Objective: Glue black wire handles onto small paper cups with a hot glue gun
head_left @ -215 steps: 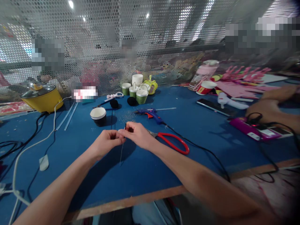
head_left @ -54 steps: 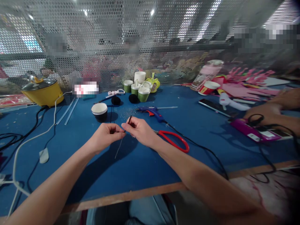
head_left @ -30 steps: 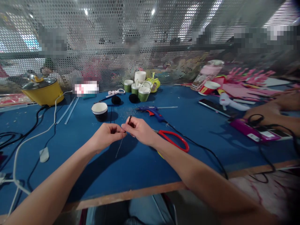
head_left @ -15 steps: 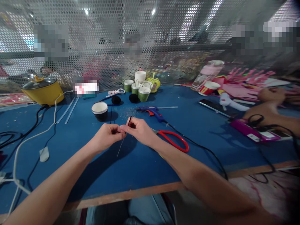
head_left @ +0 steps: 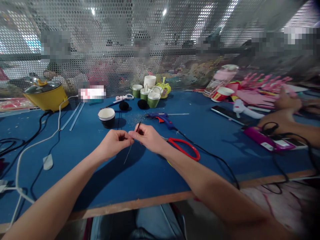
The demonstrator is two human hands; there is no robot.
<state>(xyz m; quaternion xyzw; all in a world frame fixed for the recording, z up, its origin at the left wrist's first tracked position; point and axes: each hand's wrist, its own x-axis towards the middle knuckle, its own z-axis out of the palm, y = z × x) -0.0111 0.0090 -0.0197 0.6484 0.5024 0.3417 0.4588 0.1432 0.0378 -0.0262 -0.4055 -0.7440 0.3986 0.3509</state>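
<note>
My left hand [head_left: 115, 144] and my right hand [head_left: 148, 137] meet fingertip to fingertip above the blue table [head_left: 160, 180]. Both are closed in a pinch on a thin black strand [head_left: 139, 126], whose dark end pokes up from the right fingers. A fine, wire-like tail [head_left: 128, 154] hangs below the fingertips; what lies between them is mostly hidden. Just beyond the left hand stands a black cup with a white rim [head_left: 107, 118]. Red-handled scissors [head_left: 185, 148] lie partly under my right forearm. Past the right hand rests a blue glue gun [head_left: 161, 119].
Two black balls [head_left: 142, 104], green-and-white cups [head_left: 153, 99] and a yellow basket [head_left: 165, 90] stand at the back. A yellow electric pot [head_left: 46, 96] and white cable [head_left: 37, 143] are left. Rightward are a phone [head_left: 227, 115], a purple box [head_left: 267, 138] and another person's arm [head_left: 282, 116].
My hands stay pinched together in nearly the same place, with the fingers shifted slightly. The left thumb and index finger show a wider gap behind the pinch.
</note>
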